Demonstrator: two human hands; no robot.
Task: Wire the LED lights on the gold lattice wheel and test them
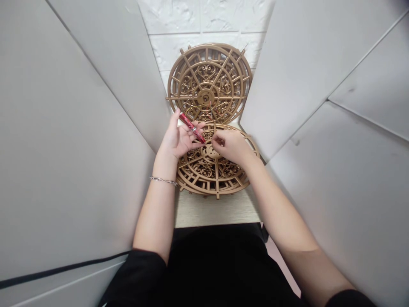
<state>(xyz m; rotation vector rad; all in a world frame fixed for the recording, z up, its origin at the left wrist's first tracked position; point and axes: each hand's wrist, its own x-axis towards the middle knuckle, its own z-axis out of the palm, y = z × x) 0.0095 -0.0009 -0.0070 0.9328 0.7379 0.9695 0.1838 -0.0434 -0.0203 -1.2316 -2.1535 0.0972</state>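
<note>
A round gold filigree clock face (209, 172) lies flat on a pale wooden table (217, 209). My left hand (179, 138) hovers over its upper left part, fingers curled round a red battery (192, 127) that points diagonally. My right hand (230, 145) is over the disc's centre, fingers pinched together on something small I cannot make out, close to the hub. A thin chain bracelet (163, 181) sits on my left wrist.
A stack of similar gold filigree discs (209, 81) stands upright against the white textured back wall (204, 21). Grey partition panels close in on the left (73, 140) and right (329, 140). My black clothing (217, 268) fills the bottom of the view.
</note>
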